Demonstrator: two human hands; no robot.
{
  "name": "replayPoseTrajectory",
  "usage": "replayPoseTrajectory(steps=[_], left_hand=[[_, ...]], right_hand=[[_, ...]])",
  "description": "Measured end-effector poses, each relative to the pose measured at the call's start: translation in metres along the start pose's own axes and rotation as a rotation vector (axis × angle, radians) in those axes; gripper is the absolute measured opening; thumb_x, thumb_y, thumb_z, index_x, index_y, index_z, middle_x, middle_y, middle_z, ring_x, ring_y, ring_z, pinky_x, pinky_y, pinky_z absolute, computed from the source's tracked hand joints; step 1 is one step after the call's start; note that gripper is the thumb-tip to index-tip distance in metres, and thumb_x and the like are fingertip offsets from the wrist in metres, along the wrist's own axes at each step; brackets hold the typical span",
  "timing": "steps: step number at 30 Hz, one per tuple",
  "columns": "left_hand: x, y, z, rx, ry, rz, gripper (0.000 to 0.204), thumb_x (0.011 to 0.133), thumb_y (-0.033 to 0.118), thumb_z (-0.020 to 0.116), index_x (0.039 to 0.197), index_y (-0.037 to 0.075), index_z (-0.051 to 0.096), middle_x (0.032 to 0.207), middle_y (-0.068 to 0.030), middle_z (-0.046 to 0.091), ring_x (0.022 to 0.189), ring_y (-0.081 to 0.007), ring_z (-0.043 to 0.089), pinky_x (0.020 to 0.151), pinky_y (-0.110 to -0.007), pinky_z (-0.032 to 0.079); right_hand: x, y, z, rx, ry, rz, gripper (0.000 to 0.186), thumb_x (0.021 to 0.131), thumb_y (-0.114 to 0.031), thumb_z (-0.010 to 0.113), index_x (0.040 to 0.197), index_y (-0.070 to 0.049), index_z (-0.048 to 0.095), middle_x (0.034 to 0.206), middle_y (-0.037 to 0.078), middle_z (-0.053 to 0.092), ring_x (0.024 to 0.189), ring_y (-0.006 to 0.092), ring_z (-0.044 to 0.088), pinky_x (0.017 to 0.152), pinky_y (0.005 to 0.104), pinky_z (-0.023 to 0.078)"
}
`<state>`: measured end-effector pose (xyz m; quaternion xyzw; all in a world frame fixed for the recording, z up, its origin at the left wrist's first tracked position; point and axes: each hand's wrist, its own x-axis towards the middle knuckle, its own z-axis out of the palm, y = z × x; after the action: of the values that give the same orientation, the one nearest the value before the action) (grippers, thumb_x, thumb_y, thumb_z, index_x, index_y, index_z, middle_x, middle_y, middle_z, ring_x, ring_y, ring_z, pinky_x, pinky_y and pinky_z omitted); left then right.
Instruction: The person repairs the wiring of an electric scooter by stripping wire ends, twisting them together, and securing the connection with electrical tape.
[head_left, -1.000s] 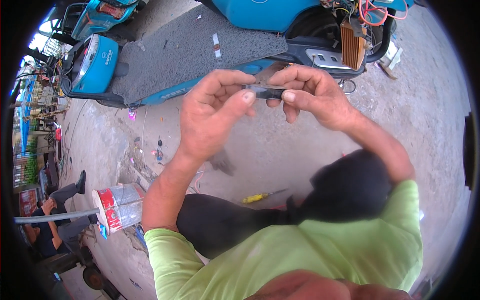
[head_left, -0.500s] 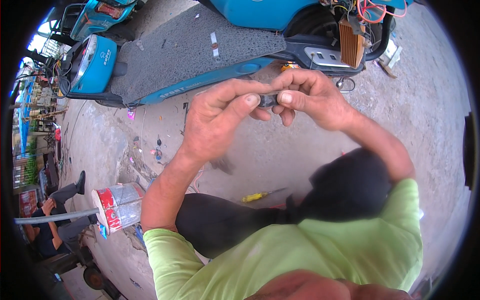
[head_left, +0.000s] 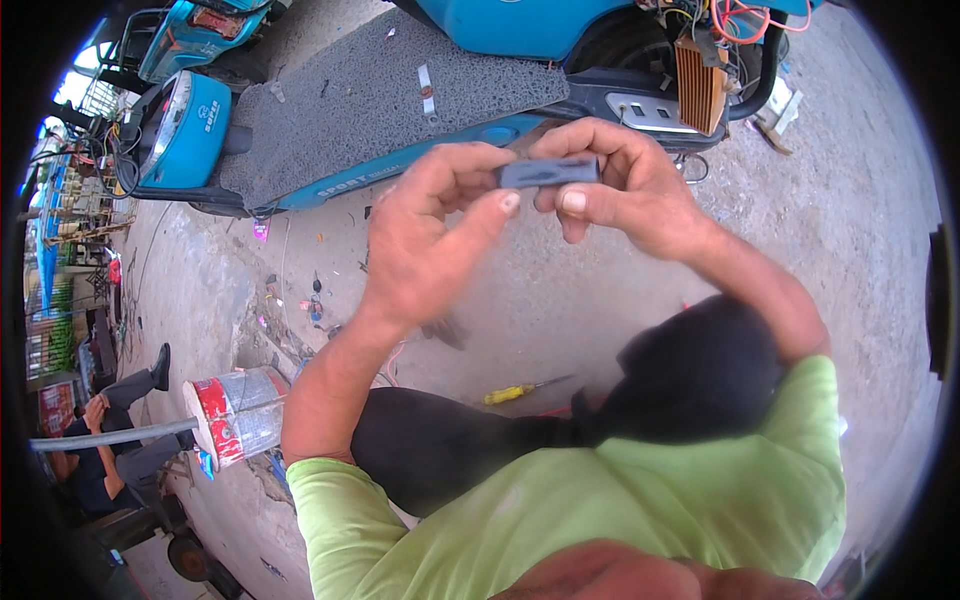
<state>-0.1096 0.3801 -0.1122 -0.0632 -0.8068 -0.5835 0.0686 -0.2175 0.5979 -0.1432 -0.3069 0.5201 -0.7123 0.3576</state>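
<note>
A small dark, oblong piece (head_left: 548,175) with a shiny grey face is held up in front of me, above the ground. My right hand (head_left: 630,190) pinches its right end, with the thumb at the lower edge and the fingers curled behind. At its left end is my left hand (head_left: 430,215), its thumb apart from the bent fingers and just below the piece. Whether the left fingertips touch the piece is hard to see. What exactly the piece is does not show.
Beyond my hands stands a blue electric scooter (head_left: 400,100) with exposed wires (head_left: 745,25) at the right. A yellow-handled screwdriver (head_left: 510,393) lies near my knees. To the left are a red-and-white drum (head_left: 240,415), scattered small parts (head_left: 315,308) and a seated person (head_left: 110,450).
My left thumb has come off the piece, and the left fingers have loosened. The piece now shows more of its length, with my right hand still on it.
</note>
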Motion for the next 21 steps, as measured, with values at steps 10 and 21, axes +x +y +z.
replayPoseTrajectory(steps=[10, 21], left_hand=[[0.0001, -0.0007, 0.0045, 0.142, 0.130, 0.099, 0.029, 0.086, -0.001, 0.076, 0.114, -0.001, 0.067, 0.103, -0.0110, 0.070, 0.090, -0.0175, 0.072, 0.082, -0.031, 0.059], [0.0023, -0.0015, 0.0018, 0.252, 0.106, 0.265, 0.037, 0.080, -0.003, 0.079, 0.116, 0.001, 0.068, 0.105, -0.0123, 0.069, 0.086, -0.0198, 0.070, 0.078, -0.033, 0.058]], right_hand=[[-0.0014, -0.0034, -0.0020, -0.051, 0.056, -0.059, 0.036, 0.099, -0.011, 0.069, 0.134, -0.003, 0.063, 0.100, 0.009, 0.077, 0.081, 0.0099, 0.072, 0.074, 0.0256, 0.060], [0.0007, -0.0005, -0.0040, -0.051, 0.040, -0.065, 0.036, 0.103, -0.021, 0.068, 0.135, -0.005, 0.063, 0.098, 0.006, 0.076, 0.080, 0.0089, 0.071, 0.075, 0.0259, 0.060]])
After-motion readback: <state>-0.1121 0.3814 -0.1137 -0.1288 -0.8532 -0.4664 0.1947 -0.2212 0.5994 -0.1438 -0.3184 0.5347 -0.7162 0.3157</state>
